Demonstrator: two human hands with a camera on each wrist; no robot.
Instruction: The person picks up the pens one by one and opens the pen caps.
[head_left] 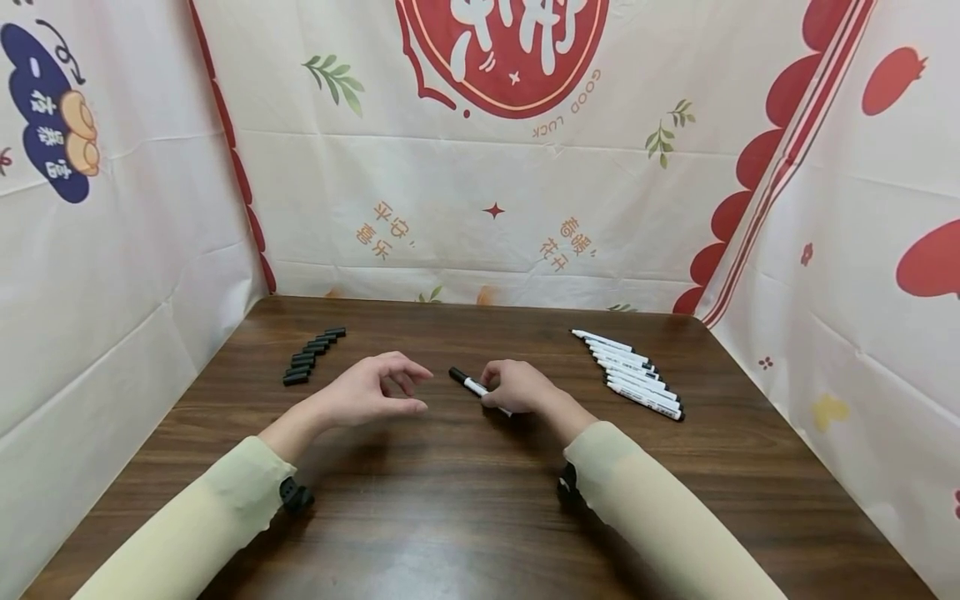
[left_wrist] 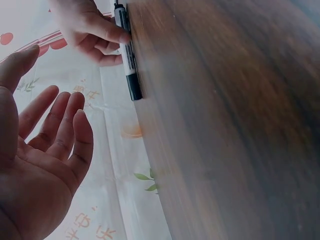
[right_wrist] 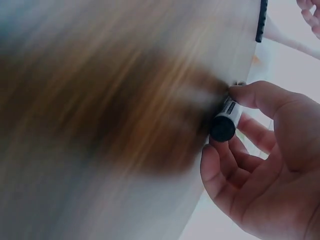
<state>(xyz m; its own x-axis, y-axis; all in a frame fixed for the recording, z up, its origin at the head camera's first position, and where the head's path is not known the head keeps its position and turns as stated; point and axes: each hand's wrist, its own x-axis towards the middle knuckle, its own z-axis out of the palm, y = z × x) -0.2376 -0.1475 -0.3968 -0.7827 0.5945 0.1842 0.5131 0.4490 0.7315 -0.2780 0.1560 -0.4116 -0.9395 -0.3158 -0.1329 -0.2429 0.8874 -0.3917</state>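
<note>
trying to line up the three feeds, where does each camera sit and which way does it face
Head: above, looking forward and down at the table; both forearms, left hand, right hand show.
Left wrist: low beside the open left hand, facing across to the right hand.
Right wrist: under the right hand, facing its grip.
Shared by all: the capped marker.

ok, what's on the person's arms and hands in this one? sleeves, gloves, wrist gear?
Both arms wear long, pale yellow-green sleeves: left sleeve, right sleeve. They end at the wrists with loose, soft cuffs. A small black device sits under each wrist by the cuff: left device, right device. The left hand and right hand are bare: no gloves, rings or visible markings.
</note>
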